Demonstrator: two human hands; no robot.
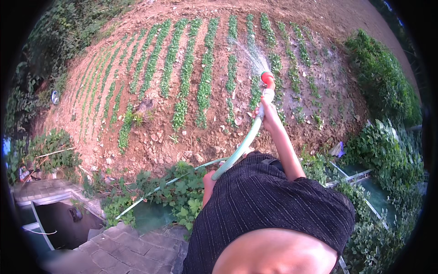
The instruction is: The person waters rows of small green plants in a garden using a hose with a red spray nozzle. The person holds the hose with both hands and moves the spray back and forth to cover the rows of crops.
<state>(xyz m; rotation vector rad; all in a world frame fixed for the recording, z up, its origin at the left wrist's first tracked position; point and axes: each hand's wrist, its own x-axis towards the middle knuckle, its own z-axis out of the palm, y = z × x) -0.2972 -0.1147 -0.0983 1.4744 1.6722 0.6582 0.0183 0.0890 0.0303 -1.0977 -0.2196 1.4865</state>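
Note:
My right hand (269, 114) grips a pale green garden hose (251, 135) just behind its white connector (268, 95). An orange-red spray head (266, 77) caps the hose, and water fans out from it toward the far side of the plot. Low down by my waist, my left hand (208, 178) is closed around the hose, partly hidden by the hose and my dark striped shirt (270, 195). Rows of leafy green seedlings (206, 78) grow in the brown soil (160, 140) before me. Around the right-hand rows the ground looks dark and wet.
Paving bricks (126, 248) lie at lower left, beside a dark framed opening (68, 219). Leafy vines (184, 190) border the near edge, crossed by a thin pale green hose (164, 185). Metal frame bars (357, 176) stand among plants at right. A dense bush (383, 75) grows at upper right.

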